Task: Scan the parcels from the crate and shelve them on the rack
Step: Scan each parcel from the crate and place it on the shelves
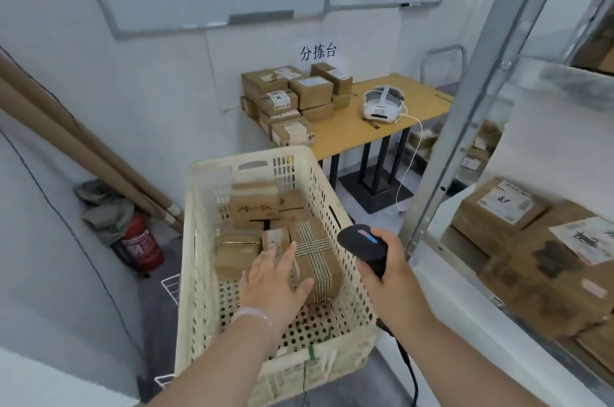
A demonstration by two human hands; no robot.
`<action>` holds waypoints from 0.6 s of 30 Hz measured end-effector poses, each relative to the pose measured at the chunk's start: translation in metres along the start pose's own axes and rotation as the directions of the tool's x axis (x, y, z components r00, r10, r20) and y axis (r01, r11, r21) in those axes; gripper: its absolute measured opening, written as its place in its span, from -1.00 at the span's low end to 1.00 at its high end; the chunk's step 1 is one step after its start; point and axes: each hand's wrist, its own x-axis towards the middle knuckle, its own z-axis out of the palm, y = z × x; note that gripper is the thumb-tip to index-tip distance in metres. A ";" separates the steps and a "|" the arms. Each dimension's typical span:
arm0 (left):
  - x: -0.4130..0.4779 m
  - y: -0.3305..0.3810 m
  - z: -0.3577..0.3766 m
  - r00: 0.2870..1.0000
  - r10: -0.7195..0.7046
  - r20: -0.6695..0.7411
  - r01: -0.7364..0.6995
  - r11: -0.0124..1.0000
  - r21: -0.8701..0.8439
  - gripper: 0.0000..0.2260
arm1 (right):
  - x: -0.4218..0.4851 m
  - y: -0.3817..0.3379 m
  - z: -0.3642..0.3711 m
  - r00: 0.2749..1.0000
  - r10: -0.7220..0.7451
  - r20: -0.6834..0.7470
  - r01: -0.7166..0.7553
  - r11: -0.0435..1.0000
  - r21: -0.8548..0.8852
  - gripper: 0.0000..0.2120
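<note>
I am logging: left hand (275, 277) hovering spread-fingered over taped parcel (319, 249) in the crate (196, 257); right hand (393, 262), just right of crate, gripping scanner (362, 242).

Rack parcels (498, 211) blurred, scanner cable (412, 376) cut off below

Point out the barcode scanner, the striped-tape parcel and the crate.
barcode scanner (357, 242): head view, on its black head.
striped-tape parcel (314, 249): head view, on the tape cross.
crate (216, 164): head view, on its far rim.
</note>
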 end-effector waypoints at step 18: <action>0.186 0.006 0.134 0.898 -0.284 0.337 0.325 0.943 -0.069 -0.24 | 0.144 0.063 0.074 0.982 0.152 0.107 -0.156 0.987 0.031 -0.50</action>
